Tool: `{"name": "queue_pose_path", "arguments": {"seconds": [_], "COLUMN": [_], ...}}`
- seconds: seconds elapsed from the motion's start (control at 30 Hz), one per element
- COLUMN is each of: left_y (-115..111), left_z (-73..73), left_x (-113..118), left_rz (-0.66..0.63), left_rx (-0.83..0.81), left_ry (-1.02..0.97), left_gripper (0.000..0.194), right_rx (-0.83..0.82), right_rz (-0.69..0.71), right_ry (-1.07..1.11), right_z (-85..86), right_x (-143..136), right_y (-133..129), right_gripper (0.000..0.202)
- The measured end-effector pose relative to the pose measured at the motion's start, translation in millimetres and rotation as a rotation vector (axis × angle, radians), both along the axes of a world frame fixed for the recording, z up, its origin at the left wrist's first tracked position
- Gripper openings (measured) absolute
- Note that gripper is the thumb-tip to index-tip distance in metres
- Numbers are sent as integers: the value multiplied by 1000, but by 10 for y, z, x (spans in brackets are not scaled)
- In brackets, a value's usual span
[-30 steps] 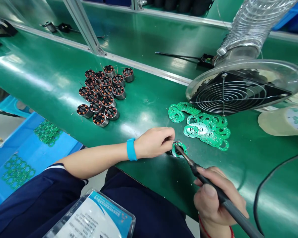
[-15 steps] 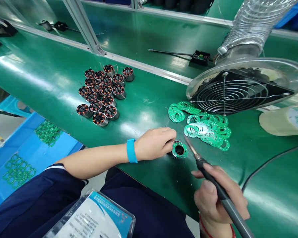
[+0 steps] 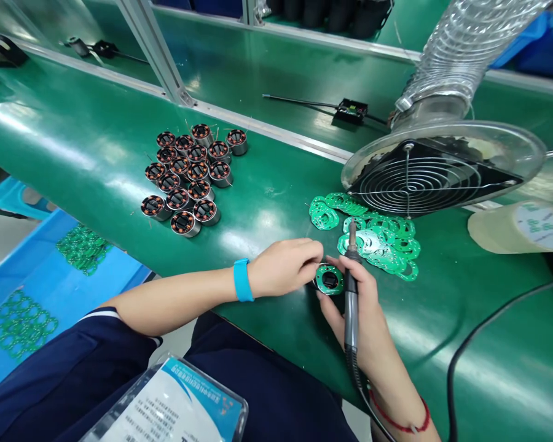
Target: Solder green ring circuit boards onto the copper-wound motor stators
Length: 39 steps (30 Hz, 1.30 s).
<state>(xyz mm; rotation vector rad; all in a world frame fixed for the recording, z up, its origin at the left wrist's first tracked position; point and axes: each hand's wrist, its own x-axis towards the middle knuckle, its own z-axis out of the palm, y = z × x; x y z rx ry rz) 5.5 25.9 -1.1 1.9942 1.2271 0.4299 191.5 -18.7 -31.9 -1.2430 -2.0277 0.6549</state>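
Observation:
A motor stator with a green ring-shaped circuit board on top stands on the bench between my hands. My left hand is closed beside its left edge, thumb and fingers pinched together; what they hold, if anything, is hidden. My right hand holds a soldering iron, its tip pointing up and away from the stator. The right thumb and fingertips reach round the stator's right side and touch it or nearly so. Just beyond lies a pile of green circuit boards, partly behind the iron.
Several stators with copper windings stand grouped at the left. A fume extractor fan hangs over the right side, near a roll of tape. The iron's cable loops at right. A blue bin with circuit boards is lower left.
My right hand has moved left to the stator, and the soldering iron has swung from pointing at the board to pointing upward. My left hand has stayed by the stator.

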Motion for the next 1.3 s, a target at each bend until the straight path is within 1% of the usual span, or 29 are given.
{"name": "queue_pose_path", "arguments": {"seconds": [0.07, 0.13, 0.17, 0.2, 0.27, 0.37, 0.4, 0.47, 0.57, 0.6, 0.63, 0.67, 0.7, 0.77, 0.8, 0.83, 0.9, 0.93, 0.97, 1.0, 1.03, 1.07, 1.1, 1.17, 1.23, 1.3], "left_y": [17, 21, 17, 12, -1, -15, -20, -31, -56, -67, -78, -89, -101, -127, -141, -156, -187, -203, -220, -235, -248, -259, -265, -260, -233, -193], "left_z": [24, 52, 65, 74, 84, 84, 83, 82, 82, 85, 88, 92, 96, 96, 90, 78, 43, 24, 9, 1, 0, 7, 22, 59, 91, 110], "left_x": [-25, -39, -40, -39, -36, -46, -53, -62, -54, -46, -38, -30, -25, -27, -34, -44, -62, -69, -71, -69, -63, -53, -41, -15, 6, 15], "left_rz": [65, 44, 18, -5, -5, 42, 46, 43, 7, -6, -9, 0, 16, 37, 28, 0, -70, -90, -94, -83, -61, -32, 1, 73, 128, 136], "left_rx": [-179, -346, -415, -485, -658, -947, -1014, -1096, -1149, -1131, -1074, -969, -819, -421, -216, -29, 260, 360, 433, 472, 476, 438, 364, 116, -220, -556], "left_ry": [-95, -175, -224, -288, -457, -677, -714, -765, -805, -798, -780, -745, -688, -518, -422, -333, -211, -183, -180, -197, -232, -278, -331, -442, -543, -621], "left_gripper": [5, 19, 24, 25, 20, 12, 13, 19, 26, 27, 26, 24, 25, 36, 41, 44, 43, 42, 41, 40, 40, 39, 40, 45, 46, 47], "right_rx": [61, 134, 164, 185, 206, 231, 252, 312, 387, 398, 401, 397, 389, 359, 281, 163, -119, -239, -320, -363, -398, -441, -475, -496, -390, -228], "right_rz": [-24, -56, -66, -72, -78, -88, -91, -96, -107, -117, -131, -148, -170, -228, -261, -289, -318, -315, -304, -292, -286, -284, -288, -315, -346, -331], "right_ry": [14, 21, 19, 14, 21, 119, 145, 154, 124, 115, 102, 89, 78, 62, 116, 218, 485, 604, 685, 722, 739, 757, 767, 753, 670, 578], "right_z": [-11, 1, 16, 37, 94, 197, 230, 283, 328, 335, 339, 341, 340, 333, 326, 318, 304, 300, 300, 303, 306, 310, 311, 300, 276, 256], "right_x": [-6, -18, -25, -32, -40, -27, -17, 8, 37, 40, 39, 33, 21, -16, -39, -64, -115, -138, -160, -178, -192, -201, -203, -185, -140, -84], "right_y": [21, 27, 24, 18, 0, -31, -38, -46, -47, -49, -53, -60, -68, -87, -95, -102, -107, -108, -108, -108, -110, -113, -118, -129, -139, -143], "right_gripper": [53, 50, 50, 49, 50, 51, 52, 53, 50, 47, 44, 40, 37, 32, 29, 27, 23, 22, 22, 24, 26, 28, 31, 34, 36, 39]}}
